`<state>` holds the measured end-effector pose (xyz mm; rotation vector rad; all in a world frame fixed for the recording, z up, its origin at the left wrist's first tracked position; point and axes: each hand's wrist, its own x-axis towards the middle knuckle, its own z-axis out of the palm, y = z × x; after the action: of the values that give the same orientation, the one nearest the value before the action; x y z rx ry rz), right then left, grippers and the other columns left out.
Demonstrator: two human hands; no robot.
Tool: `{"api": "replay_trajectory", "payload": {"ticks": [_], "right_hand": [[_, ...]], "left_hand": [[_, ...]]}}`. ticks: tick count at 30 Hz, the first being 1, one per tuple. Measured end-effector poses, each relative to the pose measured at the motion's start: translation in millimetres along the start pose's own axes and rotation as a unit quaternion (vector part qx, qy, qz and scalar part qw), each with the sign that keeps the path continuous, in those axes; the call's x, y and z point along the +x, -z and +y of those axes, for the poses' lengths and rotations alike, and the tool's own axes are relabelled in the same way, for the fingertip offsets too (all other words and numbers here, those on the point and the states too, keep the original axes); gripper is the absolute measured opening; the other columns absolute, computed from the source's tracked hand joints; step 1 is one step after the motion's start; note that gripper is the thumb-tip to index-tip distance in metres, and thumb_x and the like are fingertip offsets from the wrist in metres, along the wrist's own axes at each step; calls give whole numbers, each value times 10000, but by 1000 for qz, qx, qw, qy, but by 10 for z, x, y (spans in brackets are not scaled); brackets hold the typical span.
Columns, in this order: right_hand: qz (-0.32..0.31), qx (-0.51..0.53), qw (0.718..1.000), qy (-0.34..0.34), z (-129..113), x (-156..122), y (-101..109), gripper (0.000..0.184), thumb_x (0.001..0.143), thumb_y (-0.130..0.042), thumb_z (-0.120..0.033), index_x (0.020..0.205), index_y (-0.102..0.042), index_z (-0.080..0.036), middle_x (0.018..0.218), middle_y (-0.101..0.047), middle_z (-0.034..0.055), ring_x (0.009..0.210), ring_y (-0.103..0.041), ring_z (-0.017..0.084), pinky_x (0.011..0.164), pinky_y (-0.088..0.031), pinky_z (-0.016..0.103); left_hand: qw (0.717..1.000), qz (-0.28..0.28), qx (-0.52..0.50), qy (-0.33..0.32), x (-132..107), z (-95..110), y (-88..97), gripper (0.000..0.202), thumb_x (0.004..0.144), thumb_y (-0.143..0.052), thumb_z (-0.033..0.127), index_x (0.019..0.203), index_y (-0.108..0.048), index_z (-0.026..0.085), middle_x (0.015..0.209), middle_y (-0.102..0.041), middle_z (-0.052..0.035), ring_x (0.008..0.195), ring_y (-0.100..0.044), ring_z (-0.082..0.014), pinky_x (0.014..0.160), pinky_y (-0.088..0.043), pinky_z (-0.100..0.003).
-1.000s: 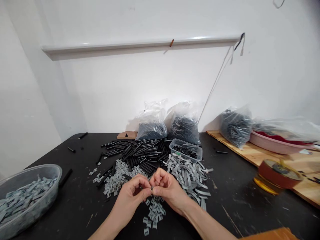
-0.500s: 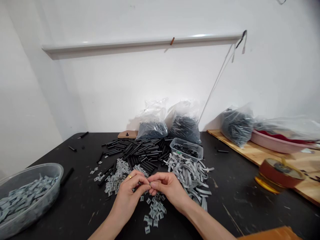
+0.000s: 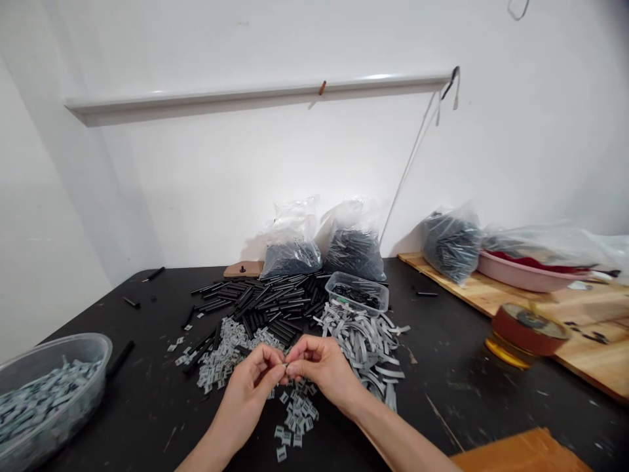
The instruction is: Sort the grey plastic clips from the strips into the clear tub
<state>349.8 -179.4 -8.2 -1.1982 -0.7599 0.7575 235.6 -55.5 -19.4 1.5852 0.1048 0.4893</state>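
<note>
My left hand (image 3: 256,387) and my right hand (image 3: 322,367) meet fingertip to fingertip over the front middle of the table. Both are closed in a pinch around a tiny light piece between them, mostly covered by the fingers. Small grey plastic clips (image 3: 301,416) lie scattered just below my hands. A larger heap of these grey clips (image 3: 216,364) sits beside my left hand. Curved grey strips (image 3: 368,341) are piled to the right of my right hand. Beyond my hands spreads a pile of black rods (image 3: 275,298).
A clear tub (image 3: 105,354) of grey parts stands at the left. Behind the piles are a small clear box (image 3: 383,303) and bags of black parts (image 3: 354,252). A tape roll (image 3: 531,331), a wooden board (image 3: 604,321) and a pink basin (image 3: 515,278) are at the right.
The view has shifted a little, so the table's contents appear farther left. My hands stay together, and the fingers have changed their pinch slightly.
</note>
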Motion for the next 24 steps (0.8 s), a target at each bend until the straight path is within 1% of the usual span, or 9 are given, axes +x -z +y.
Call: {"api": "replay_trajectory", "payload": {"ticks": [6,9,13,15,19,21,24], "right_hand": [[3,-10,1000,-3,-28,-13,6,312,572,-853,-322,717,-668,-116,594,-647,5,550,-578,109,569,-422,231],[6,-10,1000,-2,-35,-4,27,333,563,-858,-335,727,-670,-114,592,-647,8,545,-572,109,564,-413,229],[18,-39,999,4,-37,7,66,334,543,-872,-316,712,-675,-107,594,-628,-3,536,-527,86,556,-387,213],[11,-35,999,3,-31,11,80,328,571,-861,-322,743,-679,-110,621,-639,1,560,-546,92,580,-403,218],[-40,-17,999,10,3,22,91,343,678,-795,-374,905,-698,-136,736,-678,30,682,-632,145,690,-479,280],[-44,-42,998,26,25,28,89,321,716,-758,-408,896,-723,-144,779,-668,38,669,-629,143,671,-493,286],[-28,-90,994,56,43,33,84,269,758,-716,-413,844,-750,-160,840,-633,42,632,-612,125,624,-494,272]], "left_hand": [[1000,-10,3,-1,-31,42,7,184,866,-599,341,779,-570,181,833,-587,-22,765,-576,-163,757,-463,-281],[1000,3,9,13,-17,38,1,184,855,-616,321,750,-576,176,818,-596,-22,772,-577,-160,759,-460,-277],[1000,19,7,24,18,14,-6,187,834,-641,287,710,-563,171,809,-612,-18,741,-581,-145,733,-460,-266],[999,23,1,24,26,8,-3,182,828,-646,280,710,-560,171,823,-619,-15,731,-589,-138,734,-467,-267],[999,46,-11,18,28,-11,11,190,805,-664,294,705,-562,170,851,-631,-15,730,-610,-141,735,-493,-279],[999,51,-14,11,28,-33,9,189,796,-672,296,708,-561,171,839,-639,-16,731,-621,-150,732,-505,-291],[998,56,-19,0,27,-62,-20,185,804,-667,289,714,-552,174,823,-648,-18,744,-635,-160,745,-512,-302]]}}
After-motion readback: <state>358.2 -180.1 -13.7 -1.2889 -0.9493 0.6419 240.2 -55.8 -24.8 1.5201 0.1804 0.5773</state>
